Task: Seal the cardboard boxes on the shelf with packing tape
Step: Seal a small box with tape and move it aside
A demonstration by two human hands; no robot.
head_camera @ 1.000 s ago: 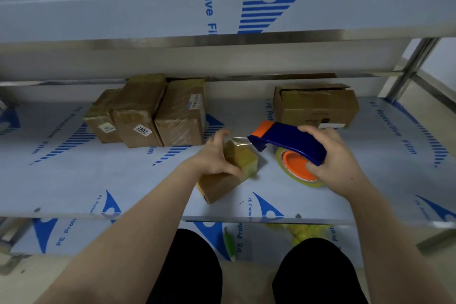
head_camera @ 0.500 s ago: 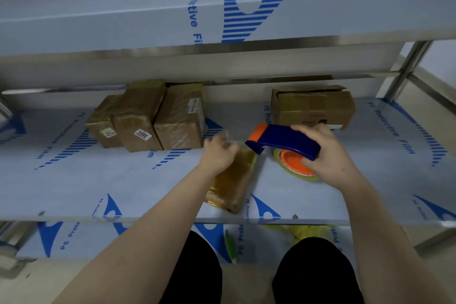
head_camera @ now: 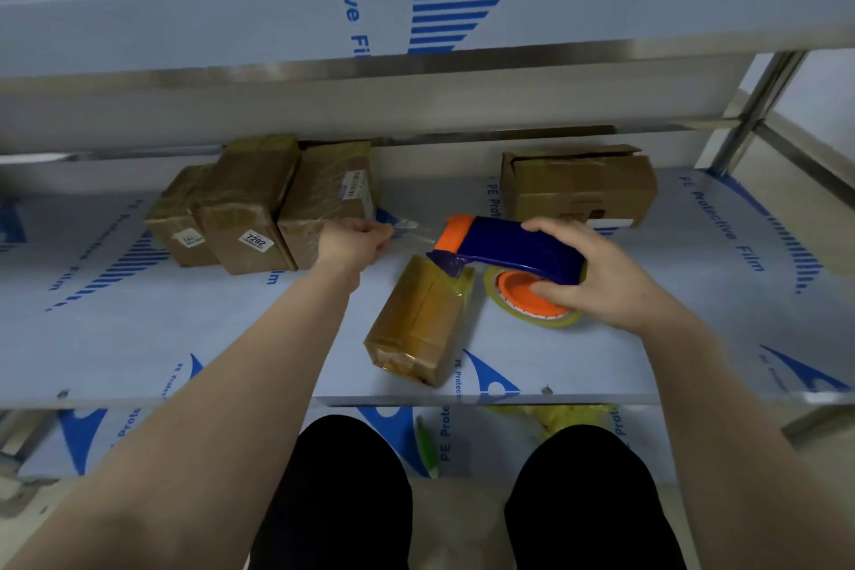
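- Pinching the free end of the clear packing tape [head_camera: 413, 231], the left hand [head_camera: 354, 241] has its fingers closed together on the strip. It holds the strip out to the left of the dispenser, so a length hangs stretched in the air and cannot curl back on itself.
- The right hand [head_camera: 597, 273] wraps its fingers over the blue tape dispenser [head_camera: 509, 243], with the thumb beneath against the orange core of the tape roll [head_camera: 527, 296]. That grip likely brakes the roll while the strip is drawn out.
- The small cardboard box [head_camera: 418, 319] lies flat on the shelf [head_camera: 139, 338], its far end under the dispenser's nose and free of both hands. It already looks glossy with tape, and the strip seems meant as another band for it.
- Three taped boxes [head_camera: 250, 208] stand bunched at the back left, just beside the left hand; this is probably the finished pile.
- A larger box [head_camera: 578, 190] with a raised flap sits at the back right, behind the dispenser, apparently waiting to be sealed.
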